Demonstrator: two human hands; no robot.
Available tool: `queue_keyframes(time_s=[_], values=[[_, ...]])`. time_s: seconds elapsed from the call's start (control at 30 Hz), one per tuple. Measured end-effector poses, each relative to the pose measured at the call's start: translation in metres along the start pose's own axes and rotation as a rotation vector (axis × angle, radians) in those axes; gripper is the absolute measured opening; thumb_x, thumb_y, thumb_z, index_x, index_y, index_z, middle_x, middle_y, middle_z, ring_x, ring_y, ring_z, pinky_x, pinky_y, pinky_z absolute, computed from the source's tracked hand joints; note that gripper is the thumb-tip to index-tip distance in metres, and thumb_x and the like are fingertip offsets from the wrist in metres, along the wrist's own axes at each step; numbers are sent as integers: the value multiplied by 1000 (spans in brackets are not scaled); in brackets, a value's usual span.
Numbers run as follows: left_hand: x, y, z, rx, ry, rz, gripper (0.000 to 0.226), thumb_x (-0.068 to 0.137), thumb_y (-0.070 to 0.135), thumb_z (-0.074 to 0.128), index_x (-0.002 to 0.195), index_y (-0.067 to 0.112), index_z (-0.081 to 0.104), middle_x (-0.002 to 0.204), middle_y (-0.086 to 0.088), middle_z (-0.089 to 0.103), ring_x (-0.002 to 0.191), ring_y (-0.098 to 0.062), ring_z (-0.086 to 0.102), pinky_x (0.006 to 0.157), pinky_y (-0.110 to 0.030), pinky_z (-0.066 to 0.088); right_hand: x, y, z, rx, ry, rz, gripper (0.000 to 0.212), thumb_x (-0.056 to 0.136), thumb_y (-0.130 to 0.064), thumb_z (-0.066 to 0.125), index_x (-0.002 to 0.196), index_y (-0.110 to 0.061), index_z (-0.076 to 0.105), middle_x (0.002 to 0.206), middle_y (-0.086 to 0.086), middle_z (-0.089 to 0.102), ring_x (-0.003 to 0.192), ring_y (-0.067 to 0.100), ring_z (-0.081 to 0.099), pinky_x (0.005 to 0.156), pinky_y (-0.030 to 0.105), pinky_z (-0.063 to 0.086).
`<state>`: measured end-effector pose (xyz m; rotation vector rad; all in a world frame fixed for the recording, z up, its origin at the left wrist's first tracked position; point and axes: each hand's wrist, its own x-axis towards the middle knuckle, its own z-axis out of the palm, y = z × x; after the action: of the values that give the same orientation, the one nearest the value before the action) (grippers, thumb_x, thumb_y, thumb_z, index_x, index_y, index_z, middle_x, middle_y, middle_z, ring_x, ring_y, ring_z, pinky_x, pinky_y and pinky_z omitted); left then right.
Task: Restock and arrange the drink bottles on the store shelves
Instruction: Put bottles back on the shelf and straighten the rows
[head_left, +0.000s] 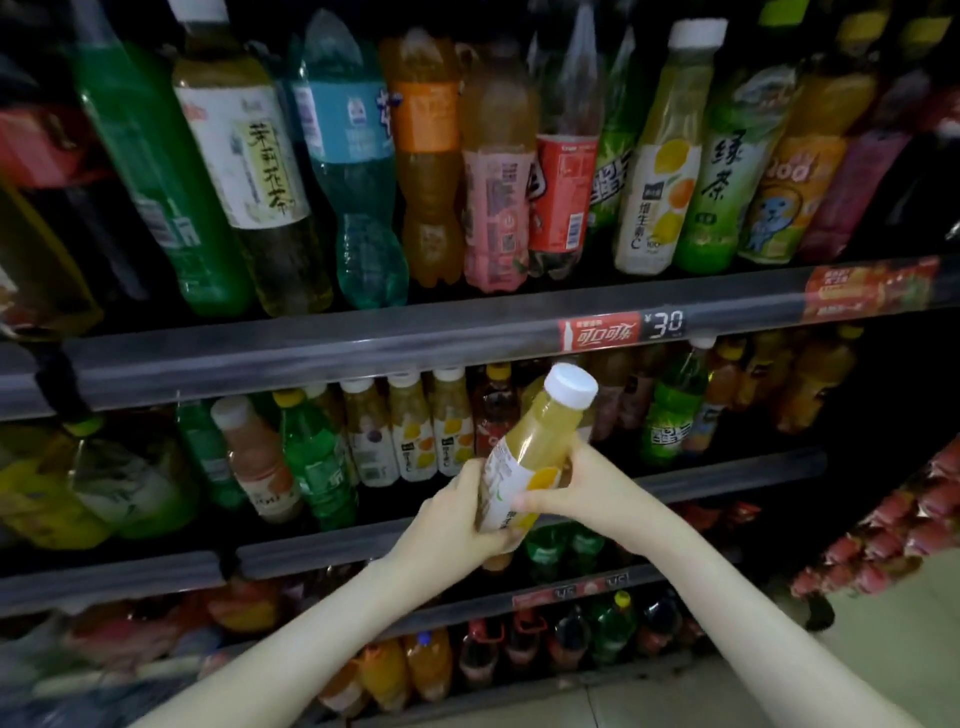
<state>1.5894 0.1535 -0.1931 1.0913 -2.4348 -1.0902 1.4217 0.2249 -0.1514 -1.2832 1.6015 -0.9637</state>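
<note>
While both hands grip it, the white-capped plastic bottle of yellow juice (540, 447) sits tilted in front of the middle shelf rail (675, 480). Left hand (457, 512) — fingers curled round the labelled lower body. Right hand (576, 493) — fingers wrapped round the far side, thumb pressed against the label.

Across the frame run dark grey tiered store shelves (311, 353). The top tier, upper left, carries a tall green plastic soda bottle (156, 182) beside a white-labelled pale tea bottle (254, 166). At centre stand small white-capped yellow juice bottles (413, 441); the lower rows are blurred, perhaps sodas.
</note>
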Motion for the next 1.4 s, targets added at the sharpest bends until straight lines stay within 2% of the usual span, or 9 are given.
queue_keyframes(time_s=[0.13,0.37,0.5,0.6,0.73,0.9,1.03,1.17,1.4], values=[[0,-35,-4,3,12,-90,77,80,38,70,143,29,26,136,3,49,116,-19,55,92,-34,48,27,25,41,-79,120,63,52,67,-24,86,110,-24,57,98,-10,68,91,7,64,80,24,53],[-3,-79,-8,83,43,-69,75,97,23,52,152,33,4,156,-2,25,128,-21,47,94,-23,41,79,44,88,-13,319,6,48,71,-19,84,111,-17,58,98,-12,63,91,4,59,74,14,41],[0,-92,-9,47,28,-79,73,98,20,49,152,33,2,158,-3,20,132,-21,42,95,-19,37,97,48,89,-157,286,17,60,75,-17,80,126,-20,49,104,-11,56,97,4,50,82,18,37],[14,-90,-9,-6,5,-75,72,98,20,49,152,31,2,158,-2,17,137,-20,34,99,-18,32,105,45,89,-214,253,72,42,81,-20,74,114,-23,48,95,-7,58,90,10,54,77,23,40],[43,-82,-7,-45,13,-63,74,98,24,48,153,26,-2,132,-6,53,96,-15,62,77,-19,49,110,40,86,-294,279,57,37,92,-12,59,124,-21,43,98,-5,57,93,14,59,75,25,44],[66,-71,-2,24,155,-88,50,99,27,46,142,12,27,114,-12,61,96,-27,62,78,-36,52,100,42,80,-421,288,56,44,96,-14,48,138,-23,37,117,8,61,106,26,59,88,37,49],[75,-63,4,228,173,-148,56,98,34,47,141,6,26,109,-16,62,95,-33,62,73,-37,50,90,40,67,-406,267,-21,39,99,-23,38,137,-25,39,129,7,55,116,25,53,98,39,44],[73,-56,6,345,185,-244,55,98,41,44,138,7,28,101,-12,64,87,-30,64,64,-36,50,93,40,54,-422,163,-46,60,96,-10,43,148,-36,26,141,4,48,128,25,46,105,39,40],[69,-39,-24,498,8,-322,29,99,30,42,112,7,56,96,-6,60,90,-26,62,69,-33,49,85,28,49,-433,12,-65,59,94,-10,48,146,-33,30,137,-1,51,126,17,47,103,31,40]])
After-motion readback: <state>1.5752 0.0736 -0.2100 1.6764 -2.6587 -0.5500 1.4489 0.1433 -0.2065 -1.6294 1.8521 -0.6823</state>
